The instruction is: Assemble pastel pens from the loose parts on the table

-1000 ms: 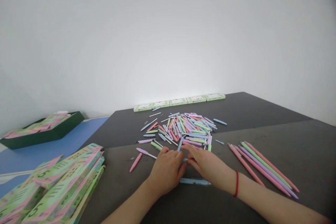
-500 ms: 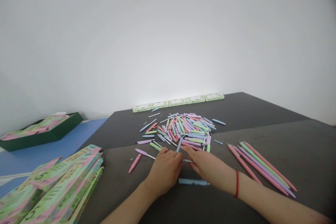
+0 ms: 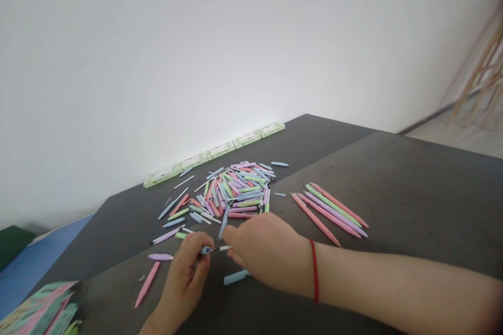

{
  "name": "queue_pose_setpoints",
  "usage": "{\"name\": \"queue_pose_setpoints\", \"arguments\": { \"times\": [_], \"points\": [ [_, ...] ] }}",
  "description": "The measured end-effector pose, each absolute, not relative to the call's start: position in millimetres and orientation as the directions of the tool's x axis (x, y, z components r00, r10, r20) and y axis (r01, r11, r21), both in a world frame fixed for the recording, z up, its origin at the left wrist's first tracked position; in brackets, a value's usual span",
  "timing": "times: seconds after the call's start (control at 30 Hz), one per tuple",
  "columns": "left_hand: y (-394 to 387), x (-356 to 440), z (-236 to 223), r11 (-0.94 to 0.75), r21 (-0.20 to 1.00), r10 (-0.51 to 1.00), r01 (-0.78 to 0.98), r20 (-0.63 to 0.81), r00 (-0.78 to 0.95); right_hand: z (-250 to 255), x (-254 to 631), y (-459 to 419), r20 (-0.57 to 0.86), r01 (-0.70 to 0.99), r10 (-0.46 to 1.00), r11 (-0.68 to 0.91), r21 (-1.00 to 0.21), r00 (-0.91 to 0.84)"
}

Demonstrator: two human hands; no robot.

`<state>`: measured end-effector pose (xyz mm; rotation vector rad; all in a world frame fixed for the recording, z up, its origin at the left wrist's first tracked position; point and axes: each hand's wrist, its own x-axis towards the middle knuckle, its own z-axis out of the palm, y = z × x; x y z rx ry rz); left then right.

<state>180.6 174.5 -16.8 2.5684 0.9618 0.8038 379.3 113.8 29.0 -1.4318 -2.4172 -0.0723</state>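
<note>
My left hand (image 3: 184, 277) is closed in a pinch on a small blue pen tip piece (image 3: 206, 249). My right hand (image 3: 267, 251), with a red string at the wrist, pinches a thin white refill (image 3: 225, 247) whose end meets the blue piece. Both hands hover just above the dark table (image 3: 393, 188), near its front. A blue pen barrel (image 3: 236, 277) lies on the table under my right hand. Just beyond the hands is a heap of pastel pen parts (image 3: 231, 191).
Several assembled pens (image 3: 330, 209) lie side by side right of the heap. A row of green boxes (image 3: 216, 151) lines the far edge by the wall. A pink pen part (image 3: 146, 283) and a purple one (image 3: 160, 257) lie at left. Printed cards (image 3: 39, 314) are stacked bottom left.
The camera has swung to the right, shifting everything left in view. My hands have lifted apart slightly; the left now pinches a blue tip piece against the refill held by the right.
</note>
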Motion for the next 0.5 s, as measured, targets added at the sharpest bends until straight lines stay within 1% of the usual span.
{"name": "queue_pose_setpoints", "arguments": {
  "times": [0.07,0.17,0.3,0.4,0.47,0.5],
  "points": [
    [176,178,-16,-0.742,0.486,0.66,0.461,0.416,0.625,34,381,111,0.339,0.836,0.82,0.53,-0.144,-0.461],
    [176,176,-16,-0.738,0.534,0.656,0.413,0.424,0.624,40,383,109,0.334,0.799,0.799,0.574,-0.178,-0.499],
    [174,174,-17,-0.744,0.541,0.654,0.392,0.468,0.595,42,385,109,0.279,0.709,0.704,0.698,-0.1,-0.653],
    [173,173,-13,-0.778,0.485,0.622,0.399,0.506,0.598,39,385,108,0.275,0.685,0.675,0.725,-0.074,-0.684],
    [173,173,-8,-0.814,0.39,0.58,0.431,0.498,0.644,34,385,110,0.291,0.69,0.676,0.721,-0.068,-0.678],
    [173,174,-5,-0.825,0.318,0.566,0.468,0.467,0.68,30,385,112,0.297,0.696,0.68,0.715,-0.067,-0.67]
  ]
}}
